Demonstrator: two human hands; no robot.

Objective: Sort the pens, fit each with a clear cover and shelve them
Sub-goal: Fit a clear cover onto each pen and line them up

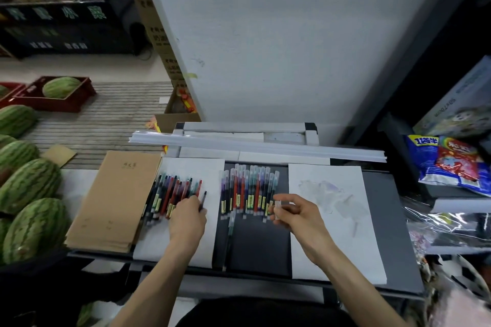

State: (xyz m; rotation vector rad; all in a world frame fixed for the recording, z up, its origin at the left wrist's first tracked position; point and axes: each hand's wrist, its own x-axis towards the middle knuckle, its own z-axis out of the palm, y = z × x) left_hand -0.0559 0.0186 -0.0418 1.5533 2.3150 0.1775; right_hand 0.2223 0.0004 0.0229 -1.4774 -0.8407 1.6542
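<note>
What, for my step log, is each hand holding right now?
Left hand: grips a dark pen.
Right hand: pinches a clear cover.

Four large pale-green Chinese characters [55, 12] run along the front of the dark display counter [79, 34] at the upper left, too blurred to read with certainty. The tall brown cardboard box [156, 34] beside the white wall carries columns of dark Chinese print, equally soft. The brown kraft-paper notebook [117, 199] on the grey worktop [385, 194] bears a small title near its top edge, illegible. The blue and red snack bag [449, 167] on the right shows bold characters, and the pale printed box [457, 103] above it a rotated line of print; neither reads clearly. The yellow labels [250, 200] on the coloured plastic pens [249, 186] are too small to read.
</note>
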